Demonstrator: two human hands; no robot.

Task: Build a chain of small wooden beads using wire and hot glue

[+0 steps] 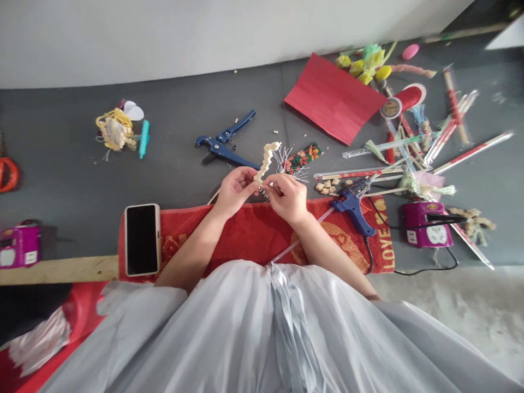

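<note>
My left hand grips the lower end of a pale, stepped strip of small blocks, which stands up and leans right at its top. Close against that same end, the fingers of my right hand are pinched together; whatever lies between them is hidden. Just beyond my right hand are thin white strands and a green floral strip. A blue-handled cutter lies beyond my left hand. To the right, a blue glue gun rests near several loose pale pieces.
A red towel lies under my forearms, with a phone at its left end. Red paper, a red thread spool and wrapped sticks crowd the right. Purple power sockets have a black cable. Orange-handled scissors lie far left.
</note>
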